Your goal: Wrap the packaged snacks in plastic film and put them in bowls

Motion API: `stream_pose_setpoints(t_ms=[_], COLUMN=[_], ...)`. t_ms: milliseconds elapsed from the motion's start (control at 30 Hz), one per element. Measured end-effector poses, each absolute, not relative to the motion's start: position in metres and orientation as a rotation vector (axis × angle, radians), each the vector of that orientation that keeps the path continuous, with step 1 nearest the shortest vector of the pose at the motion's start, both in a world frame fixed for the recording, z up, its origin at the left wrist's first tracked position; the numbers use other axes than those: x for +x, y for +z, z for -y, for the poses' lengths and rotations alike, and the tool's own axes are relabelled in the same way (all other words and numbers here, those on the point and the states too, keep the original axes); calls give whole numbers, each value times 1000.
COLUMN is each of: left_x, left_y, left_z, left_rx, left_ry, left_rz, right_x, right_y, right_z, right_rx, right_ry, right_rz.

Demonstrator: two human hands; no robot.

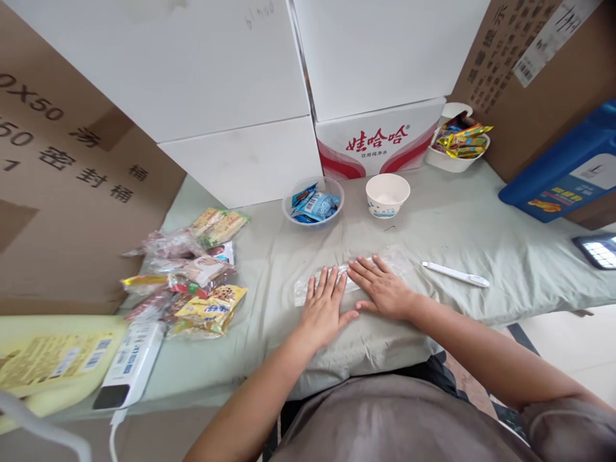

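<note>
Centrally, one piece of clear plastic film [302, 292] is spread on the pale green cloth [269, 256]. It is partly covered by the left hand [327, 313] and the right hand [385, 290], both laid flat, palms down, fingers straight, thumb tips close together. Beyond are placed one bowl [314, 223] of blue packets [315, 204] and one paper cup [387, 208]; at right, one slim white tool [455, 274]; at left, assorted snack packets [206, 273], heaped.

The left hand [327, 311] and right hand [384, 290] hide part of the clear plastic wrapper [397, 262]. The view's edge crops a yellow bottle [52, 359] at eight o'clock, a blue bottle [568, 170] and smartphone [597, 251] at three.
</note>
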State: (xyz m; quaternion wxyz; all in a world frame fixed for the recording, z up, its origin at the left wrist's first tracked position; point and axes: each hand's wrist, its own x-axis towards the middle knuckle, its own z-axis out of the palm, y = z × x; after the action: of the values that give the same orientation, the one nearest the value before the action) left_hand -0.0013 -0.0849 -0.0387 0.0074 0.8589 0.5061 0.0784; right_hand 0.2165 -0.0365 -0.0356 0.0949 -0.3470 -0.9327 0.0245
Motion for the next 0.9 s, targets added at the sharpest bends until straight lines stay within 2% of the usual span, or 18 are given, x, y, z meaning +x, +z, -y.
stream_pose_setpoints(t_ms=[133,233,367,467,767,900], left_x=[-33,-53,-41,-9,36,20], left_y=[-51,-45,-28,-18,-27,-27], left_z=[92,99,114,125,131,135], left_rx=[2595,2573,2508,2498,2579,2553], left_ry=[140,135,317,456,490,604], left_rz=[-1726,-1819,-1928,-1730,-1350,-1165], right_x=[253,284,295,292,292,277], right_y=[-47,-46,-41,-40,-10,22], right_z=[31,44,87,122,165,153], right_rx=[-1297,-1320,-1227,-1201,-984,-722], right_ry=[66,22,-41,-31,209,640], right_rz=[2697,2668,2663,2639,2473,2548])
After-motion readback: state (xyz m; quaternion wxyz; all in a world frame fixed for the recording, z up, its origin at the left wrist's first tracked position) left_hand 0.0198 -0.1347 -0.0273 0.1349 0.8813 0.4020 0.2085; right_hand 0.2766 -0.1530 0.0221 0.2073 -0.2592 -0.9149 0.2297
